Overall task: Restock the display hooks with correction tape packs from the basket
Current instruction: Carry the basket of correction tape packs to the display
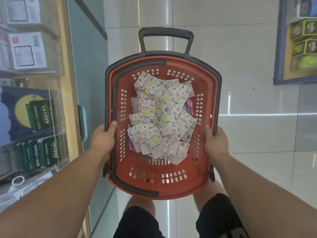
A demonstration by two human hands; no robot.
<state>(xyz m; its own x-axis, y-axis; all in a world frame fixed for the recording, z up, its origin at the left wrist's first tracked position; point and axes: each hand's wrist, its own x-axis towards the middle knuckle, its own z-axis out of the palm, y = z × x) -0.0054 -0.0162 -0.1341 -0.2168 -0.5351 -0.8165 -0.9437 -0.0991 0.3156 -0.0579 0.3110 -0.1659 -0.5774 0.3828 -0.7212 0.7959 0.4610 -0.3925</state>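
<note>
Gripping the basket (206, 79) by its left rim with the left hand (103, 139), thumb over the edge; clasping the right rim likewise with the right hand (217, 141). Held above the tiled floor (248, 48), beside a shelf (68, 93) on the left. Heaped loose inside, on the bottom: correction tape packs (161, 117).

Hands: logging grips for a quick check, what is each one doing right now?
Left hand: closed, gripping the basket by its left rim.
Right hand: closed, gripping its right rim.
</note>
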